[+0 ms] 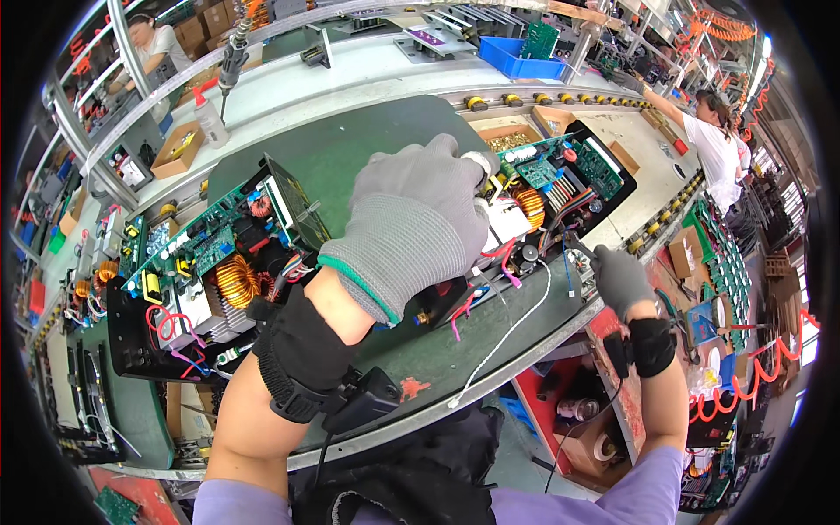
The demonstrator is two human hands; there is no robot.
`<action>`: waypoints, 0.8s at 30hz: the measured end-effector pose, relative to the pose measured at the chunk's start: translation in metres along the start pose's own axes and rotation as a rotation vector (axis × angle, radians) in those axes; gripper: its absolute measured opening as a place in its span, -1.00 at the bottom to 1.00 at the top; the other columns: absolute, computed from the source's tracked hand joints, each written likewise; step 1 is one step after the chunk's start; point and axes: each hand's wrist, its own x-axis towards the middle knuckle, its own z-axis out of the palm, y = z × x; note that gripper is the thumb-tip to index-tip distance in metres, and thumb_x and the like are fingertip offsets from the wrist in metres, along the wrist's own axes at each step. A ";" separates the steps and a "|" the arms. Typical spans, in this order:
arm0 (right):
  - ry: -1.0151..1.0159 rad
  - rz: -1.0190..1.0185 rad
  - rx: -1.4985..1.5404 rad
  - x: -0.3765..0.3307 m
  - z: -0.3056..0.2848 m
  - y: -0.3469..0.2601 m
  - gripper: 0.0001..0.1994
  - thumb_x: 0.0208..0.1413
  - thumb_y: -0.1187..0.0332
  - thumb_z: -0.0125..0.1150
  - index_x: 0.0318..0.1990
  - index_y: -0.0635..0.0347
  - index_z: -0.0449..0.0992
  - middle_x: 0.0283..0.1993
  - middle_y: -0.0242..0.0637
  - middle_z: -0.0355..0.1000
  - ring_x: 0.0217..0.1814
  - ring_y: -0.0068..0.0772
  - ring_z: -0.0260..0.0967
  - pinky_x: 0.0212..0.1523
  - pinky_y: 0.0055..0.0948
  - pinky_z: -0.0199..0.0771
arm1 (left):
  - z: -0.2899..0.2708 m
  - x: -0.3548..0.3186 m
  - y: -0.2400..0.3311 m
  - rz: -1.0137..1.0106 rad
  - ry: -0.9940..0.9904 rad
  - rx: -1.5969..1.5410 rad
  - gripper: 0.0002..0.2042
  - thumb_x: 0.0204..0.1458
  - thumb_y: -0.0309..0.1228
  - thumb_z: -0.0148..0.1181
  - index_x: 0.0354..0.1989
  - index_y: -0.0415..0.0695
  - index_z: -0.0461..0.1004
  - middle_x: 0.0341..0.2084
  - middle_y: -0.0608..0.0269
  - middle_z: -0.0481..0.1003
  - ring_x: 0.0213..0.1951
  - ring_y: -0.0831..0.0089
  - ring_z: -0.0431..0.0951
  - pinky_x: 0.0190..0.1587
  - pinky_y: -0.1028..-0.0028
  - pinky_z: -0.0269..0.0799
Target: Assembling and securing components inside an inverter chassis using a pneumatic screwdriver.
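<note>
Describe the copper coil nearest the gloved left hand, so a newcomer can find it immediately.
Find the black unit beneath the gloved left hand. Just right of that hand sits the copper coil, a wire-wound ring, orange against the white block and green board.

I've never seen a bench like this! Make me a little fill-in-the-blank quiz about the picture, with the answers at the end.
1. Of the left hand and the right hand, the ____ one covers part of an open electronic unit.
2. The cuff of the left glove is edged in ____.
3. The bin at the back, with a green board in it, is ____.
4. The wearer's sleeves are ____.

Missing words: left; green; blue; purple.
</note>
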 end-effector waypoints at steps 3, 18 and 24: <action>0.071 0.136 0.103 -0.012 0.029 -0.013 -0.78 0.18 0.33 -0.02 -0.05 0.14 0.39 -0.37 0.04 0.51 -0.24 0.18 0.47 -0.22 0.07 0.43 | -0.002 0.001 0.000 -0.004 -0.010 0.009 -0.58 -0.03 -0.39 0.05 0.08 0.13 0.49 -0.28 0.12 0.43 -0.17 0.13 0.53 -0.11 0.14 0.44; 0.170 0.134 0.134 -0.012 0.036 -0.010 -0.75 0.21 0.26 -0.01 -0.02 0.14 0.39 -0.38 0.05 0.50 -0.26 0.18 0.47 -0.26 0.09 0.43 | 0.000 0.009 -0.005 -0.016 -0.015 -0.036 -0.75 0.09 -0.34 0.00 -0.13 0.00 0.57 -0.29 0.17 0.47 -0.18 0.13 0.55 -0.13 0.18 0.48; 0.225 0.151 0.063 -0.032 0.044 0.009 -0.75 0.25 0.23 -0.01 -0.02 0.10 0.41 -0.30 0.06 0.51 -0.21 0.18 0.46 -0.24 0.09 0.38 | -0.040 -0.052 -0.025 -0.012 0.597 -0.256 -0.76 0.04 -0.33 0.14 -0.13 -0.10 0.54 -0.16 0.06 0.49 -0.19 0.03 0.54 -0.11 0.21 0.44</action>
